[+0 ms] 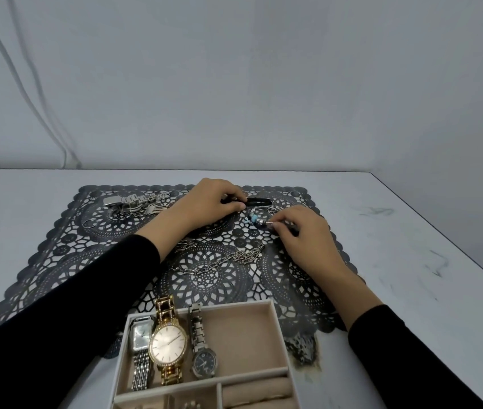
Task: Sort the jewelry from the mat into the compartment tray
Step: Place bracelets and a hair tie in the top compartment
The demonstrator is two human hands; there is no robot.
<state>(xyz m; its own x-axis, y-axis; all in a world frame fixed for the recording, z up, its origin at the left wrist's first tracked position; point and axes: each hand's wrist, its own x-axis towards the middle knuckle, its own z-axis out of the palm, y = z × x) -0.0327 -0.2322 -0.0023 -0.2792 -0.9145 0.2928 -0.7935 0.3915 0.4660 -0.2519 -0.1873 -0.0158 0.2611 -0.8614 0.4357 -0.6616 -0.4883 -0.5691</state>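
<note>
Left hand (216,202) grips a black item (259,201) at the far side of the mat (57,261); right hand (305,236) pinches the beaded bracelet (256,220) just beside it. Chain (219,262) lies mid-mat, three watches (168,346) in the big compartment of the tray (240,338).

A pale marbled table (411,231) (faintly veined) stands against plain grey walls (234,69).

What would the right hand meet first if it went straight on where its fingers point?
Pinching the beaded bracelet, the right hand points left; it would probably meet the left hand next, though depth is unclear.
</note>
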